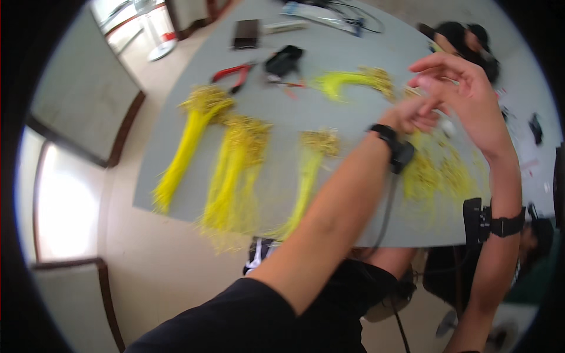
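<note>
My left hand (416, 115) reaches across the grey table, its fingers curled closed. What it holds, if anything, is too blurred to make out. Just beside it, to the right and slightly higher, is my right hand (462, 91), its fingers bent and apart from the thumb, with nothing visible in them. Under both hands lies a loose spread of thin yellow wires (432, 173) with gold-brown ends. Farther back a bent yellow wire bundle (344, 82) rests on the table. To the left lie a small bundle (312, 162), a wider one (238, 159) and a tight one (191, 138).
Red-handled pliers (234, 73) and a black object (284, 60) lie behind the left bundles. A dark flat box (246, 34), a pale bar (285, 26) and a clear bag (323, 15) sit farther back. Another person (462, 44) is beyond the table at right.
</note>
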The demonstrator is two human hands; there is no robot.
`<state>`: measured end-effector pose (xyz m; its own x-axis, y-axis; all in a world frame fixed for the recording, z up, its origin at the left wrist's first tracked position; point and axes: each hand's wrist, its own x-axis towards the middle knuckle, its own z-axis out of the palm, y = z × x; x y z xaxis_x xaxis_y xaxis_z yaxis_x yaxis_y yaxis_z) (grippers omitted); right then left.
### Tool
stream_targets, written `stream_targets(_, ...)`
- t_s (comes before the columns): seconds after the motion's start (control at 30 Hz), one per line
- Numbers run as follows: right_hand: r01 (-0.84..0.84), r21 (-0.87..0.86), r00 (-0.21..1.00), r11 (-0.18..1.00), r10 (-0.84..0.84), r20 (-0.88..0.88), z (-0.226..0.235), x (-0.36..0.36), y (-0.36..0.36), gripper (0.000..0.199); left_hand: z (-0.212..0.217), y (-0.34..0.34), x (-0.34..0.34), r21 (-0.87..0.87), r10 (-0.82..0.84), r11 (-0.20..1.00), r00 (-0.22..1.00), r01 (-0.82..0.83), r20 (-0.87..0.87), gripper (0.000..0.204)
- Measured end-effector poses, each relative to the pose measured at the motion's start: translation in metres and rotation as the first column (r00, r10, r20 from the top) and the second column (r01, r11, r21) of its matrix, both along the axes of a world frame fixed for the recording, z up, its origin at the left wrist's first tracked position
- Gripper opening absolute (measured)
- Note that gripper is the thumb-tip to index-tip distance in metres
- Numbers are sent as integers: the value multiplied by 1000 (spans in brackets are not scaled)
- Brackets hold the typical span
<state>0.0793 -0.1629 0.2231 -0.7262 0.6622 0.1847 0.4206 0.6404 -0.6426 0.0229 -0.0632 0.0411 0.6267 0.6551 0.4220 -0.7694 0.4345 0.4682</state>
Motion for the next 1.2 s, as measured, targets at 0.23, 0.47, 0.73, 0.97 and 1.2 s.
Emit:
stream_targets(0.23,512,-85,858,855,-505,89,-21,169,28,17,6,15,3,-145,20,989,992,-37,-121,26)
stream_targets(0.47,643,78,745,762,-646,163,-94,244,58,11,7,16,4,-103,19,994,981,-40,-192,26)
stream_targets(0.73,714,208,616,668,-741,266,-126,264,114,11,11,13,5,-102,58,991,960,-88,-274,25)
stream_targets(0.97,722,350,493,597,-799,346,-143,270,140,19,15,9,6,-98,72,989,946,-108,-317,25)
stream_targets(1.2,754,132,565,643,-738,369,-153,283,159,23,15,11,7,-91,65,991,937,-101,-342,23)
